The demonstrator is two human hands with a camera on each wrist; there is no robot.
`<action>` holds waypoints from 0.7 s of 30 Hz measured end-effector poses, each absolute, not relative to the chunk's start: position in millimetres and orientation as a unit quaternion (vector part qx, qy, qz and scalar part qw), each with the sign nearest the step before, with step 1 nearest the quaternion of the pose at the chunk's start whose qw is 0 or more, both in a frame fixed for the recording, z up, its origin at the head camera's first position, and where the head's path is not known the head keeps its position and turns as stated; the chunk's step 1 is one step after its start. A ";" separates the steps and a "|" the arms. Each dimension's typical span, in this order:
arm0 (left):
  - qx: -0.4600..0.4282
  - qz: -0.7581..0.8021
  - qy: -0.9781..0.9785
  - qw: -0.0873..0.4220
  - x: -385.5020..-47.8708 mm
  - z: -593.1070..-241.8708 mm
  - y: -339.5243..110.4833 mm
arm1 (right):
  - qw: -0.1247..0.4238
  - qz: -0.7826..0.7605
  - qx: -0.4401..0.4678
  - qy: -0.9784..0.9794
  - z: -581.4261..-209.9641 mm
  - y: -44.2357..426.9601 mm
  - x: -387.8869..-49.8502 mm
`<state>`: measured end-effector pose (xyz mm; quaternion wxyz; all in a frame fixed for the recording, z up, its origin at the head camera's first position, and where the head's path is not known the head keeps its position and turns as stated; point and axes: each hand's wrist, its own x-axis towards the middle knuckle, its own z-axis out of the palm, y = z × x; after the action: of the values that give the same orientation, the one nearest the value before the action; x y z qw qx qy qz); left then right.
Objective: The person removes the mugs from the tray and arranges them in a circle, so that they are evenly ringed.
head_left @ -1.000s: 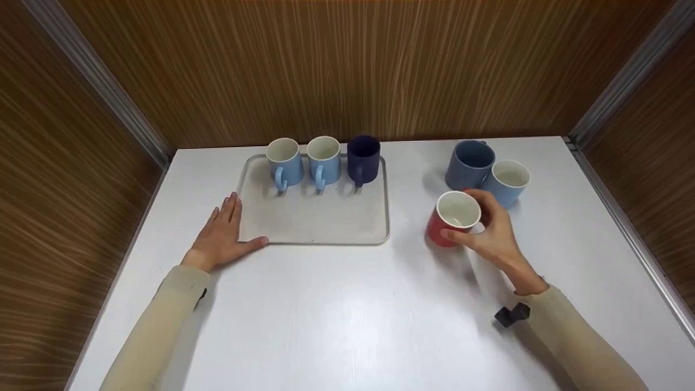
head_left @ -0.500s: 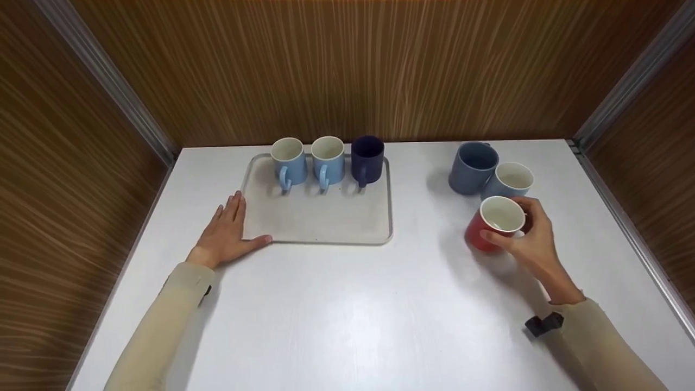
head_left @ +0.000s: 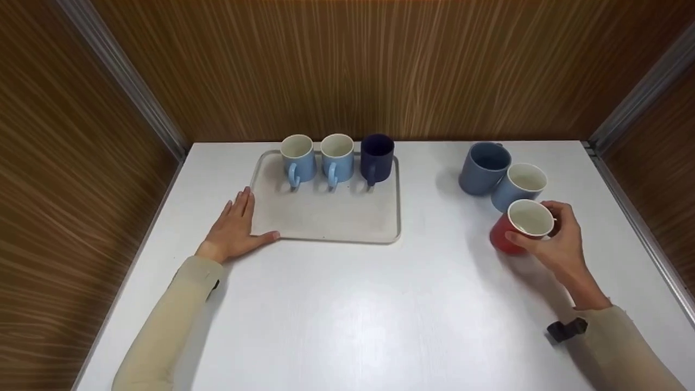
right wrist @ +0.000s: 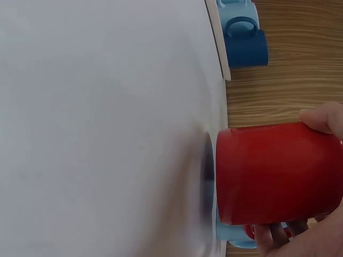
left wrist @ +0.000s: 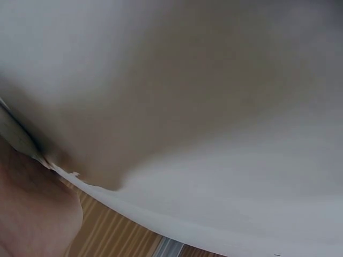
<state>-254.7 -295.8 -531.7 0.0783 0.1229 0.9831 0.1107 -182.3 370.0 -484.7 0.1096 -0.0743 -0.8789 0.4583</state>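
Observation:
In the head view my right hand (head_left: pixel 559 247) grips a red mug (head_left: pixel 507 236) with a white inside, thumb on its near side and fingers round the far side. The right wrist view shows the red mug (right wrist: pixel 278 174) upright with its base very close to the table; whether it touches I cannot tell. My left hand (head_left: pixel 232 231) lies with straight fingers at the left front corner of a pale tray (head_left: pixel 326 217), thumb along the front edge. Two light blue mugs (head_left: pixel 299 165) and a dark navy mug (head_left: pixel 377 158) stand along the tray's back, handles toward me.
Just behind the red mug stand a grey-blue mug (head_left: pixel 480 172) and a light blue mug (head_left: pixel 513 190), close together. The white table (head_left: pixel 347 309) is bounded by a wood-grain back wall (head_left: pixel 380 70) and side walls.
My right hand has carried the red mug rightward, away from the tray, to just in front of the light blue mug. My left hand keeps its place at the tray; the head view has shifted slightly.

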 end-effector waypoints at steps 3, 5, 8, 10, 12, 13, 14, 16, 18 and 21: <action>0.125 0.111 0.983 0.079 -255.5 -532.1 -295.8 | 0.105 0.460 -0.083 -0.878 -485.6 373.0 -183.1; 0.126 0.111 0.983 0.078 -255.8 -532.3 -296.0 | 0.101 0.462 -0.088 -0.877 -485.2 374.3 -184.5; 0.126 0.113 0.982 0.077 -256.1 -532.6 -296.0 | 0.098 0.461 -0.095 -0.877 -484.5 377.1 -187.5; 0.126 0.112 0.983 0.078 -256.2 -532.9 -295.8 | 0.099 0.462 -0.098 -0.876 -484.8 379.6 -189.6; 0.125 0.111 0.983 0.079 -256.0 -533.1 -295.4 | 0.099 0.461 -0.103 -0.876 -485.9 382.2 -191.1; 0.126 0.109 0.983 0.079 -255.9 -533.3 -295.2 | 0.098 0.461 -0.105 -0.875 -486.4 383.2 -191.5; 0.125 0.109 0.983 0.078 -255.8 -533.4 -295.2 | 0.097 0.463 -0.108 -0.875 -486.8 384.1 -191.8; 0.125 0.108 0.983 0.076 -255.5 -533.5 -295.0 | 0.092 0.465 -0.113 -0.873 -487.8 385.4 -192.1; 0.126 0.108 0.983 0.075 -255.3 -533.2 -294.9 | 0.087 0.467 -0.119 -0.872 -488.8 386.5 -192.2; 0.126 0.108 0.983 0.076 -255.5 -532.6 -294.7 | 0.080 0.470 -0.128 -0.870 -490.4 388.0 -192.6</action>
<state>-255.5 -294.7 -532.6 0.0763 0.1258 0.9832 0.1082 -192.6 388.0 -490.4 0.0803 -0.1279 -0.8698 0.4697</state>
